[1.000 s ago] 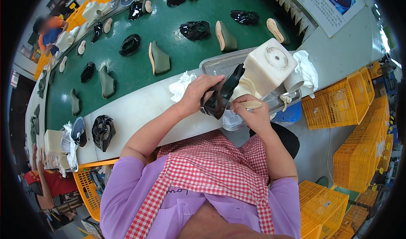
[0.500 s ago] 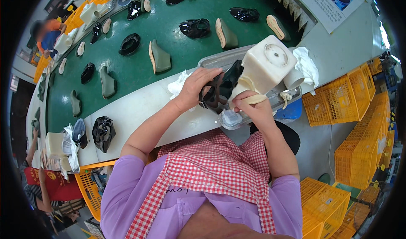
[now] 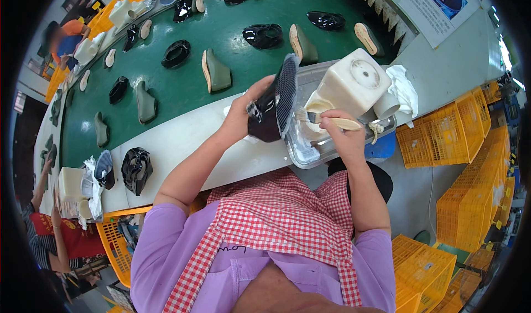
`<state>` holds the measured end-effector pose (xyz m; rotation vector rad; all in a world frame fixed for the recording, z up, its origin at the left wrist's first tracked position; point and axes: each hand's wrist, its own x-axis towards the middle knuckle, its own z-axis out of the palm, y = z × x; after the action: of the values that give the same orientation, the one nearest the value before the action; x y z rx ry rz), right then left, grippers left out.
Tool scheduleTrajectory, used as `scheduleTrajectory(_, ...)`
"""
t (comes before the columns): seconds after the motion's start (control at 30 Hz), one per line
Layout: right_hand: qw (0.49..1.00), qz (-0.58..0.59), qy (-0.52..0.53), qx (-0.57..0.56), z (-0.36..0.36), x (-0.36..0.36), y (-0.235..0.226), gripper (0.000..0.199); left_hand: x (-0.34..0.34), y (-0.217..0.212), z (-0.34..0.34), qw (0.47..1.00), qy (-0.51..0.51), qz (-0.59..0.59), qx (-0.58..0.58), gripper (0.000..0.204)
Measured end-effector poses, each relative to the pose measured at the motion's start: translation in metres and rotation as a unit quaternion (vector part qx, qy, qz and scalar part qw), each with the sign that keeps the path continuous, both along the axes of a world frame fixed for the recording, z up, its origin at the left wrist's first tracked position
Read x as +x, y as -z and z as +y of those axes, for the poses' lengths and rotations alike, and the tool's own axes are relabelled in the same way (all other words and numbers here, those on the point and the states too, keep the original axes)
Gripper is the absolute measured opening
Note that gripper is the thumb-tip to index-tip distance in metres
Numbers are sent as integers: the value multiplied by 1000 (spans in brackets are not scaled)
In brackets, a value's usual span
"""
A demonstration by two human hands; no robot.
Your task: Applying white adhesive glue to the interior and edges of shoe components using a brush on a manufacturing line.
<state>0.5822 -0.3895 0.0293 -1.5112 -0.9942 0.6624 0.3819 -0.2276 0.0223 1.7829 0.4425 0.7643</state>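
Note:
My left hand (image 3: pixel 244 111) is closed round a glossy black shoe upper (image 3: pixel 270 111), tipped so that its grey, textured underside faces right. My right hand (image 3: pixel 344 129) grips a brush (image 3: pixel 349 124) by its pale wooden handle. The bristles point left, beside the shoe's underside; a slight gap appears to lie between them. Under the brush is the cut-open mouth of a cream plastic container (image 3: pixel 354 80) lying in a clear tray (image 3: pixel 306 162). Whitish paste coats the container's mouth and the tray.
Beyond my hands a green belt (image 3: pixel 182 100) carries black uppers and olive soles (image 3: pixel 217 72). A folded black upper (image 3: pixel 136 171) sits on the white ledge at left. White cloth (image 3: pixel 404 89) lies right of the container. Yellow crates (image 3: pixel 437 136) stand at right. Other people work at left.
My left hand has turned the black upper, bringing its underside round to the right. The brush has come into fuller view, its bristles now showing. Pieces on the belt have shifted slightly right.

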Motion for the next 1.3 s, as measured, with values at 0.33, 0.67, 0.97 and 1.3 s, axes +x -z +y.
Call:
scheduleTrajectory(0.33,993,48,55,88,-2,0,-13,12,-28,-17,12,902,44,22,-429,46)
scheduleTrajectory(0.67,955,-203,-92,197,12,-8,-24,16,-29,11,-4,782,82,-8,-617,28)
scheduleTrajectory(0.97,942,-239,-148,185,19,-17,-25,17,-23,29,-24,813,141,34,-564,35)
scheduleTrajectory(1.3,993,-92,-68,9,7,-7,-4,14,-38,12,-11,832,76,47,-547,38)
